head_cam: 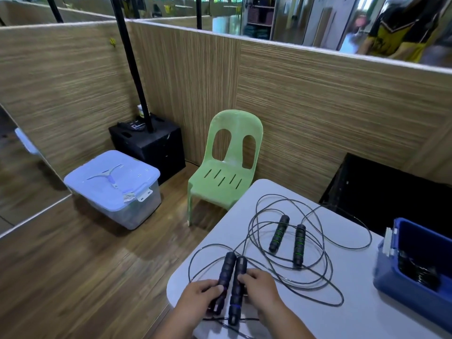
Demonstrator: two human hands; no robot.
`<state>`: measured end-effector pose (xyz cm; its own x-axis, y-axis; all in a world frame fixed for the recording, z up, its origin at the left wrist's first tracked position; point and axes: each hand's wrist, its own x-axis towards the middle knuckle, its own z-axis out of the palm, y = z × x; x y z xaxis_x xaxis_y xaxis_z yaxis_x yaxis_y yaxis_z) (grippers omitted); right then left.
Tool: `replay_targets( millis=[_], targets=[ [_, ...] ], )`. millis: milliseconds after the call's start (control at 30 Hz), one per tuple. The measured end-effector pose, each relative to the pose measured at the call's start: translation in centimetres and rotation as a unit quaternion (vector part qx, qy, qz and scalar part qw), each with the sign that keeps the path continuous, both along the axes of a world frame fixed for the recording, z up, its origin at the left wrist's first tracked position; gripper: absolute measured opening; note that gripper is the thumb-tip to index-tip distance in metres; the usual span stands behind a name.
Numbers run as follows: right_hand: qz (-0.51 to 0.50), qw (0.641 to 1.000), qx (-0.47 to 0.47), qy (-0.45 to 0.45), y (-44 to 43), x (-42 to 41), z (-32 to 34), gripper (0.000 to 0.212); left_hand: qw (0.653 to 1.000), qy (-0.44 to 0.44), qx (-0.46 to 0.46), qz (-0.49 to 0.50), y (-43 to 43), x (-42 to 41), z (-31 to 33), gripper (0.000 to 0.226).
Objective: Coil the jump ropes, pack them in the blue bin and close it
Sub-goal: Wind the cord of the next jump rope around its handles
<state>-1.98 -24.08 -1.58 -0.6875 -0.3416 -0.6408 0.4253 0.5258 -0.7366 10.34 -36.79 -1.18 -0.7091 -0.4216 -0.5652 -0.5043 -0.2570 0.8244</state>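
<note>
Two black foam handles with blue rings (231,275) lie side by side at the near edge of the white table (354,311). My left hand (199,296) grips the left handle, and my right hand (260,286) holds the right one. Their thin dark cord (288,281) loops loosely over the tabletop. A second rope's two black handles with green rings (288,237) lie farther back among the tangled loops. The blue bin (415,277) stands open at the table's right edge, with dark coiled items inside.
A light green plastic chair (226,165) stands just beyond the table. A clear storage box with a pale lid (112,187) sits on the wooden floor at left, beside a black cabinet (149,145) and a black pole. Wood-grain partitions enclose the space.
</note>
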Motion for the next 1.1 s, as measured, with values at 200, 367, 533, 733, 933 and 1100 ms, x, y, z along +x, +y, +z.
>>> replay_targets(
  millis=[200,367,533,733,933,1100],
  targets=[
    [-0.054,0.996,-0.063,-0.033,0.1,0.7,1.7,0.020,0.994,0.042,0.090,0.052,1.9,0.8,0.8,0.017],
    [-0.078,0.995,-0.063,-0.027,-0.1,1.4,2.2,0.021,0.996,0.057,0.054,0.030,3.1,1.2,0.7,0.020],
    [-0.175,0.976,-0.086,-0.096,-0.8,2.1,3.4,0.037,0.983,0.072,-0.169,0.017,5.6,1.0,1.0,0.036],
    [-0.254,0.938,-0.154,-0.179,0.1,1.8,5.3,0.067,0.892,0.086,-0.431,-0.105,7.3,0.1,-1.5,0.057],
    [-0.326,0.885,-0.264,-0.200,3.8,0.9,7.4,0.068,0.801,0.246,-0.536,-0.102,9.6,-1.5,0.0,0.040],
    [-0.339,0.858,-0.336,-0.189,8.8,0.3,9.7,0.051,0.804,0.306,-0.490,-0.138,12.9,-2.0,1.8,0.036]
  ],
)
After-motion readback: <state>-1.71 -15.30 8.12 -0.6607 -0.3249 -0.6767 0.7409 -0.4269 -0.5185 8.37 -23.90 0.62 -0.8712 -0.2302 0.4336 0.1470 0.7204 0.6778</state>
